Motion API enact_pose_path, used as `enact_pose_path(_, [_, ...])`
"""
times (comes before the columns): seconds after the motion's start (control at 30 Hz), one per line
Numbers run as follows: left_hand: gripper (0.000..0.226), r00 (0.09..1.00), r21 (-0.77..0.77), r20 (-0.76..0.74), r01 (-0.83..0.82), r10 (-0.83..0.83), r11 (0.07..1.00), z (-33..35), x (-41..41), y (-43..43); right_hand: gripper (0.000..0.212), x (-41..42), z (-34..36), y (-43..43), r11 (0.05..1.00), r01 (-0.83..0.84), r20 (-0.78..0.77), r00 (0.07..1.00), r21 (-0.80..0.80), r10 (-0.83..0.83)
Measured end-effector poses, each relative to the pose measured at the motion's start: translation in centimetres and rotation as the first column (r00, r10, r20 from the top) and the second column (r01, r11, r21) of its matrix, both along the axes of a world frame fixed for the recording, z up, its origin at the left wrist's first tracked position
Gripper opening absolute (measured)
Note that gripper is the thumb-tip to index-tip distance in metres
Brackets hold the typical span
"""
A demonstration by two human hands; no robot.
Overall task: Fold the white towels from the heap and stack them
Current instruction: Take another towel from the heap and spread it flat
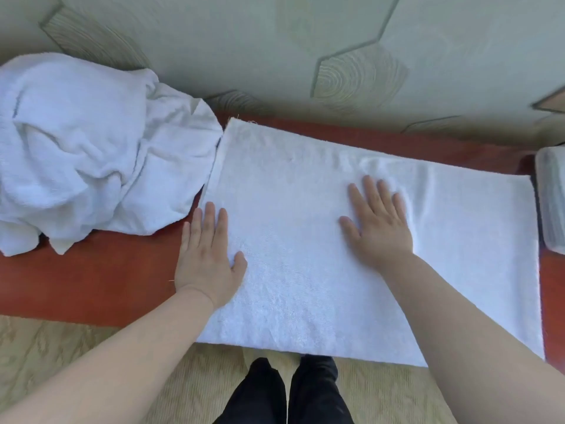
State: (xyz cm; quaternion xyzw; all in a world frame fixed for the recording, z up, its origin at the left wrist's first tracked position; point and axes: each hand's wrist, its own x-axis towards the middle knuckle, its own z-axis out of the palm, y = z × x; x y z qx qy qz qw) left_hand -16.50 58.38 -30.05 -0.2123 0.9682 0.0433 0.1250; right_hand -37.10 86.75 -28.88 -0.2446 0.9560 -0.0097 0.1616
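Note:
A white towel (305,240) lies spread flat across the reddish-brown table (101,280), its near edge hanging slightly over the table's front. My left hand (208,255) lies flat with straight fingers on the towel's left edge, partly on the table. My right hand (377,221) presses flat on the towel's middle, fingers spread. A crumpled heap of white towels (85,154) sits at the left of the table, touching the spread towel's far left corner.
A folded white stack (553,203) shows at the right edge of the table. A patterned wall (305,56) rises right behind the table. My dark trouser legs (287,393) and a beige floor (61,347) lie below the table's front edge.

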Motion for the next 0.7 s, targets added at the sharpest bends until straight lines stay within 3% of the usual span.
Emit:
enact_pose_path(0.13, [0.087, 1.0, -0.033, 0.009, 0.004, -0.004, 0.999, 0.0, -0.1, 0.1, 0.076, -1.6, 1.3, 1.5, 0.996, 0.092, 0.02, 0.996, -0.007, -0.092])
enact_pose_path(0.3, [0.083, 1.0, -0.054, 0.019, 0.014, -0.013, 0.998, 0.2, -0.1, 0.1, 0.068, 4.9, 3.6, 5.5, 0.979, 0.196, -0.007, 0.98, -0.062, -0.197])
enact_pose_path(0.43, [0.074, 0.998, -0.043, 0.029, 0.056, -0.055, 0.997, 1.0, -0.3, 0.5, 0.073, 7.6, 1.8, 13.8, 0.902, 0.424, 0.07, 0.9, 0.082, -0.429])
enact_pose_path(0.6, [0.071, 0.93, 0.069, 0.017, 0.364, -0.366, 0.929, 0.9, -5.5, 9.6, 0.077, 3.8, 1.0, 18.6, 0.933, 0.351, 0.024, 0.935, 0.084, -0.354])
enact_pose_path(0.7, [0.075, 0.954, 0.006, 0.08, 0.29, -0.289, 0.957, 0.8, -9.6, 12.5, 0.078, 1.8, 0.7, 18.9, 0.928, 0.369, 0.0, 0.929, 0.055, -0.37])
